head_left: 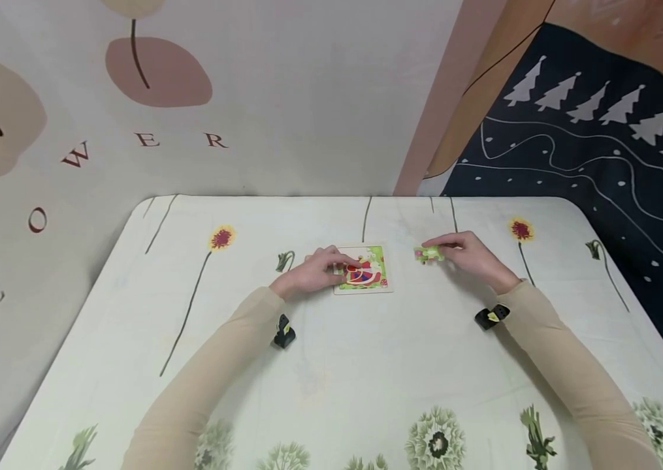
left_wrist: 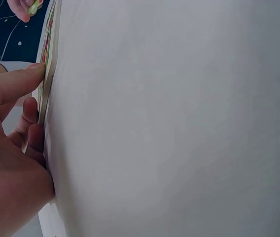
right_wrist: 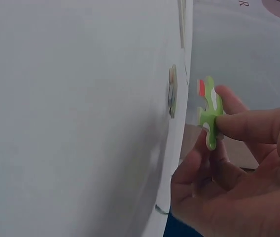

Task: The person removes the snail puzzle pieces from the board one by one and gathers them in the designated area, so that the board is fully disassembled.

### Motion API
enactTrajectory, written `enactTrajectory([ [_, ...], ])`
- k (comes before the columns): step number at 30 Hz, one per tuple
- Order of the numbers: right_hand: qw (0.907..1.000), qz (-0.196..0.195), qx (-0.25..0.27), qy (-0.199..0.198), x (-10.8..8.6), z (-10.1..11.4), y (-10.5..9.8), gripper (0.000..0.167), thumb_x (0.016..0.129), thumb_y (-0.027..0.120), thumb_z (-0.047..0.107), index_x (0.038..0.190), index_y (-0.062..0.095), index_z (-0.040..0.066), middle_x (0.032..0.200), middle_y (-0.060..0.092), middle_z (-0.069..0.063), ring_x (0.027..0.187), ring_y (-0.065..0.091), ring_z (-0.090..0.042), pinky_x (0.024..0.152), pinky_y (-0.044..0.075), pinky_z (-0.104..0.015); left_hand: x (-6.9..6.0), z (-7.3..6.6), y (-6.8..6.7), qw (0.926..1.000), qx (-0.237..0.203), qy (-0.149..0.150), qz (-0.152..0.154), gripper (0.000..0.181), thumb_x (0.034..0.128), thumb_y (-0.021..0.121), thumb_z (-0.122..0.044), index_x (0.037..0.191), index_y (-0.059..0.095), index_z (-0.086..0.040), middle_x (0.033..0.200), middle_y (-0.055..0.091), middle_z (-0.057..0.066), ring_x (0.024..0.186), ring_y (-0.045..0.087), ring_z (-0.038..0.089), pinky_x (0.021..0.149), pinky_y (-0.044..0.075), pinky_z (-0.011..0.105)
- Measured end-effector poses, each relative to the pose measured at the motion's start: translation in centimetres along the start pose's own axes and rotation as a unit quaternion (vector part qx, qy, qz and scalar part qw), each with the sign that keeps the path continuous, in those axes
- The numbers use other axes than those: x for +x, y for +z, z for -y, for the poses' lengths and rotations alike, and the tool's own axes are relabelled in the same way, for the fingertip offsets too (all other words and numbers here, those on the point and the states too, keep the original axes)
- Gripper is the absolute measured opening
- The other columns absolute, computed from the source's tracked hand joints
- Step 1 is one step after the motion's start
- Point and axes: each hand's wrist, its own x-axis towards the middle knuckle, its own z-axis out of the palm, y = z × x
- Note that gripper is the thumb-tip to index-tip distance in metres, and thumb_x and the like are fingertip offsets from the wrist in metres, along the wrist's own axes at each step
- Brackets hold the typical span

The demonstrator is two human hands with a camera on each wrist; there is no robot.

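A square jigsaw puzzle board (head_left: 379, 288) with a pale rim lies on the table, a red, blue and green picture inside it. My left hand (head_left: 315, 271) rests over its left part, fingers reaching onto the picture and hiding some of it. In the left wrist view, the thumb touches the board close to its edge. To the right of the board, my right hand (head_left: 472, 256) pinches a green jigsaw piece (right_wrist: 210, 116) with white and red patches between thumb and fingers, raised off the table. Another jigsaw piece (right_wrist: 173, 91) lies flat on the table beyond it.
A pale tablecloth (head_left: 355, 365) with printed flowers covers the table. Behind it hangs a light cloth (head_left: 307, 98) with printed letters, and a dark cloth (head_left: 590, 143) with white trees on the right. A small black device (head_left: 284, 331) sits at the left wrist.
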Motion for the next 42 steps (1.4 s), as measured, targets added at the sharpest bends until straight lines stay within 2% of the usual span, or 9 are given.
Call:
enactTrajectory([
  [5,0.9999,0.002,-0.007,0.015,0.4,-0.2,-0.2,0.033,0.105,0.047,0.000,0.130,0.069,-0.004,0.144,0.058,-0.025,0.124,0.052,-0.032,0.084,0.039,-0.030,-0.1,0.2,0.0,1.0000,0.001,-0.005,0.000,0.043,0.0996,0.066,-0.014,0.143,0.064,-0.015,0.127,0.057,0.009,0.112,0.044,0.026,0.102,0.030,0.047],
  [8,0.9998,0.002,-0.012,0.017,0.6,-0.3,-0.3,0.033,0.105,0.047,0.000,0.129,0.068,-0.005,0.142,0.058,-0.027,0.124,0.052,-0.031,0.087,0.039,-0.030,-0.1,0.3,0.0,1.0000,-0.001,-0.005,0.002,0.043,0.0999,0.066,-0.014,0.143,0.064,-0.015,0.127,0.057,0.009,0.110,0.043,0.026,0.100,0.030,0.046],
  [13,0.9996,0.002,-0.026,0.015,0.8,-0.6,-0.5,0.032,0.105,0.048,0.000,0.128,0.069,-0.005,0.141,0.059,-0.027,0.111,0.052,-0.029,0.085,0.038,-0.033,0.0,0.5,0.1,1.0000,-0.007,-0.002,0.001,0.043,0.1002,0.065,-0.014,0.143,0.064,-0.017,0.125,0.057,0.008,0.107,0.042,0.024,0.097,0.030,0.042],
  [19,0.9989,0.011,-0.041,0.022,1.0,-0.9,-0.6,0.032,0.104,0.050,0.001,0.128,0.070,-0.004,0.139,0.060,-0.028,0.096,0.048,-0.027,0.078,0.037,-0.033,0.0,0.5,0.1,1.0000,-0.003,-0.003,0.000,0.043,0.1002,0.066,-0.015,0.143,0.064,-0.016,0.125,0.057,0.008,0.107,0.042,0.025,0.098,0.030,0.043],
  [34,0.9976,0.011,-0.065,0.019,1.5,-1.4,-0.6,0.032,0.103,0.051,0.001,0.130,0.067,-0.006,0.138,0.060,-0.028,0.103,0.050,-0.030,0.082,0.041,-0.034,-0.1,0.2,0.1,1.0000,-0.007,0.000,0.002,0.043,0.0996,0.066,-0.014,0.142,0.064,-0.014,0.122,0.056,0.008,0.108,0.042,0.025,0.099,0.029,0.046],
  [42,0.9971,0.003,-0.074,0.016,1.6,-1.6,-0.5,0.032,0.102,0.052,0.000,0.129,0.065,-0.007,0.125,0.060,-0.026,0.103,0.049,-0.032,0.086,0.041,-0.038,-0.1,0.2,0.1,0.9999,-0.011,0.002,-0.001,0.042,0.1002,0.066,-0.014,0.142,0.064,-0.014,0.118,0.056,0.007,0.105,0.041,0.024,0.100,0.028,0.047],
])
